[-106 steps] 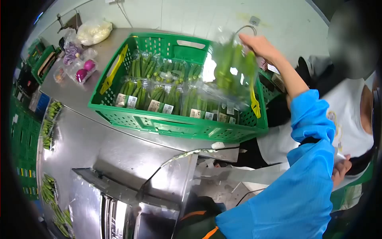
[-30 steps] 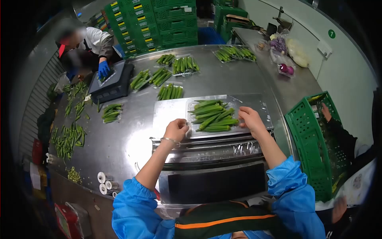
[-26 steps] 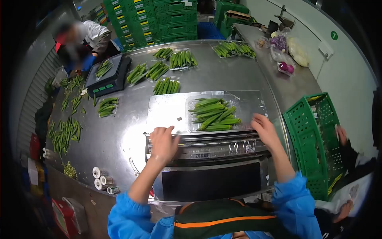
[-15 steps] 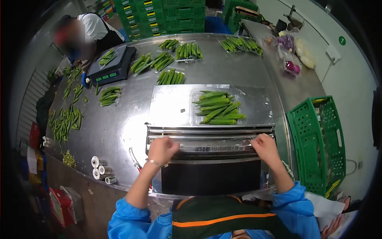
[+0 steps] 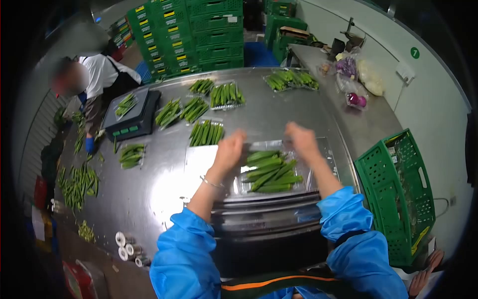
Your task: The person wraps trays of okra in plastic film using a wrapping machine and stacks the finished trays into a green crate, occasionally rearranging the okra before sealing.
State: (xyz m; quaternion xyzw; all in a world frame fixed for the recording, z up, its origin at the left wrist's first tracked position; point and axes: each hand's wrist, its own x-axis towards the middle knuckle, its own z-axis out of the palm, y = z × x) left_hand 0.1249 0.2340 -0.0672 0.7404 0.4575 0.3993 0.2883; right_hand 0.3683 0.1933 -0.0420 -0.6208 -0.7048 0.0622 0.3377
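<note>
– While both arms in blue sleeves reach forward, what are the hands doing?
– Each is curled, fingers drawn together. The left hand (image 5: pixel 230 149) and right hand (image 5: pixel 300 141) each pinch one end of a strip of clear film (image 5: pixel 266 145) that runs between them. Both are blurred, so single fingers cannot be told apart.

– Where is the film in relation to the food?
– It lies along the far edge of a tray of okra (image 5: pixel 271 172). The left hand is at the tray's far left corner, the right hand at its far right corner.

– And the tray itself?
– It is a clear tray of green pods lying mostly crosswise. It rests on the flat steel plate (image 5: pixel 204 159) of a wrapping machine, directly in front of the person.

– What surrounds it?
– A large steel worktop (image 5: pixel 279 109) carries more okra trays (image 5: pixel 206 132) beyond the hands. At far left a scale (image 5: pixel 134 124) holds a few pods. Loose okra (image 5: pixel 77 179) is scattered along the left edge, and small tape rolls (image 5: pixel 127 245) sit near the front corner.

– Anything to the right?
– A green crate (image 5: pixel 386 209) stands just beside the machine.

– Is anyone else there?
– A co-worker (image 5: pixel 99 74) in white stands behind the scale, one blue glove (image 5: pixel 89 145) down among the loose pods. Stacked green crates (image 5: pixel 189 30) fill the background.
</note>
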